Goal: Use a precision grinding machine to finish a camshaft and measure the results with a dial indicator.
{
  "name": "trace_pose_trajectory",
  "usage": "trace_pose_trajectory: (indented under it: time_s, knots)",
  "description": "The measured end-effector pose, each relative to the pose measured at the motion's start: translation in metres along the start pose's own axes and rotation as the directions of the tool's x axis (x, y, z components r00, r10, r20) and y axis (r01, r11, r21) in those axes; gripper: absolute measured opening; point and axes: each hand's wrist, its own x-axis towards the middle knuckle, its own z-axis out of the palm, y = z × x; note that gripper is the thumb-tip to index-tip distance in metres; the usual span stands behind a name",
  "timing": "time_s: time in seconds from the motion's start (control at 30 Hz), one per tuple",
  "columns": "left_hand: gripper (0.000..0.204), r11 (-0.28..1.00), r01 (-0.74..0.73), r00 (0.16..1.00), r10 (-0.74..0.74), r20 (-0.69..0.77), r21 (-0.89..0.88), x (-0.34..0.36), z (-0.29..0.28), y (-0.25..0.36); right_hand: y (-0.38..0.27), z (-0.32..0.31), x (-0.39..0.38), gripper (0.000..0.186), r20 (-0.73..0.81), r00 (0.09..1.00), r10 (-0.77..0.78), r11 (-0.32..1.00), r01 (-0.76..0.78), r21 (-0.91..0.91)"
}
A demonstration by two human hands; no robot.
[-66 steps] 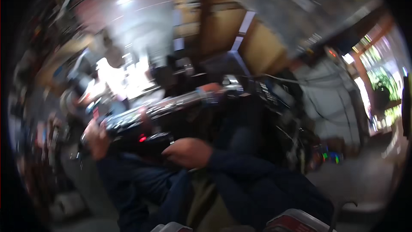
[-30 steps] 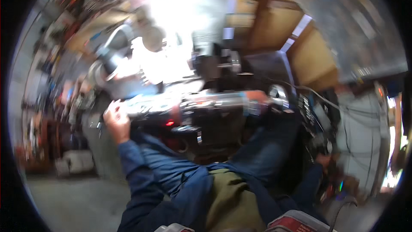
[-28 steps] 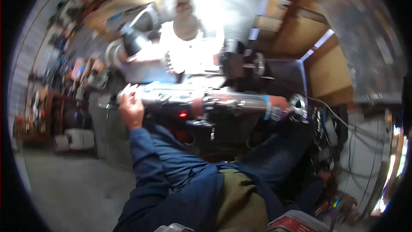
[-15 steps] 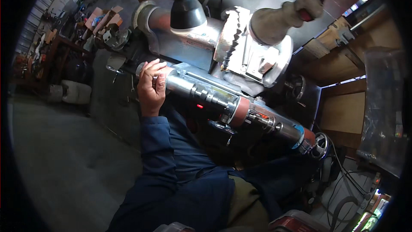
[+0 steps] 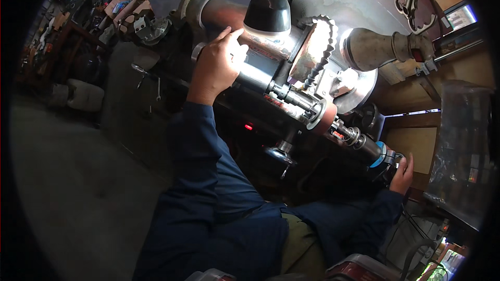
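Note:
My left hand (image 5: 219, 67) is raised over the left end of a grinding machine, just below a black cone-shaped work lamp (image 5: 267, 13) that is lit. Its fingers are stretched and apart, with the tips close to the lamp's lower rim and nothing held. Behind the hand lies the machine's metal cylinder (image 5: 255, 79), partly covered. A shaft (image 5: 292, 98) runs right from it to a reddish-brown collar (image 5: 326, 116). At the machine's right end, my right hand (image 5: 401, 176) closes on the handwheel, which it mostly hides.
A round grinding wheel (image 5: 362, 91) and a grey motor-like housing (image 5: 375, 49) sit behind the shaft. Below the machine a chrome crank wheel (image 5: 281, 155) sticks out toward me. Wrenches (image 5: 158, 89) hang at left. A clear plastic sheet (image 5: 463, 145) hangs at right.
My left hand has left the metal cylinder and risen toward the lamp. My right hand has come into view at the handwheel. The whole view has shifted somewhat.

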Motion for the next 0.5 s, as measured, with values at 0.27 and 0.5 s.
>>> trace_pose_trajectory:
  time_s: [0.27, 0.5]
  knots:
    - [0.043, 0.998, 0.033, 0.999, -0.032, 0.020, -0.046, 0.010, 0.007, -0.008, 0.010, 0.016, -0.003, 0.039, -0.032, 0.999, 0.039, 0.992, -0.035, 0.121]
    - [0.042, 0.996, 0.090, 0.993, -0.088, 0.083, -0.020, 0.018, 0.007, 0.000, 0.009, 0.022, 0.002, 0.039, -0.045, 0.998, 0.048, 0.997, -0.046, 0.062]
